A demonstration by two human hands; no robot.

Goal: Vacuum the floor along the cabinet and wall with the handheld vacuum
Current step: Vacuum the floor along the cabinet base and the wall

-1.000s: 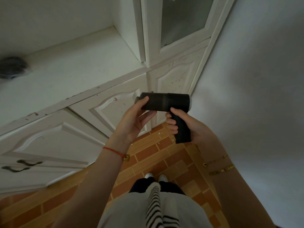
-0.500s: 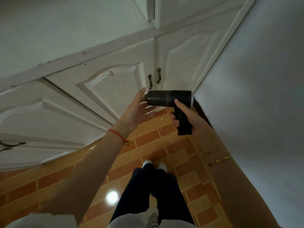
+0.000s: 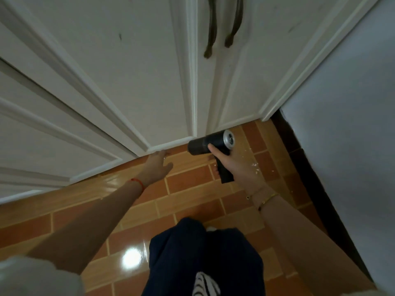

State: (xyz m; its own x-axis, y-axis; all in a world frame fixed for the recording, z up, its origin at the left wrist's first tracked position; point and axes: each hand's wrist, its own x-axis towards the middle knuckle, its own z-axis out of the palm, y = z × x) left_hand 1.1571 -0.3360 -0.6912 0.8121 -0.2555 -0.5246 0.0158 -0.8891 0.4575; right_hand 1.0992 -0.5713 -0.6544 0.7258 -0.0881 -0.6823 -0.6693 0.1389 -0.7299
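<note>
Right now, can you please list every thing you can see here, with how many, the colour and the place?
handheld vacuum: 1, black with silver end, low beside the cabinet base
cabinet doors: several, white, across the top and left
door handles: 2, dark, top centre
floor tiles: many, orange and tan
white crumbs: several, on tiles right of the vacuum
wall: 1, pale, right
right hand: grips the vacuum; gold bracelets
left hand: open, near the cabinet base; red string

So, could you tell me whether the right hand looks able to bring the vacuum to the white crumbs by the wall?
Probably yes. The right hand holds the handheld vacuum just beside the white crumbs, with only bare floor tiles between them.
</note>
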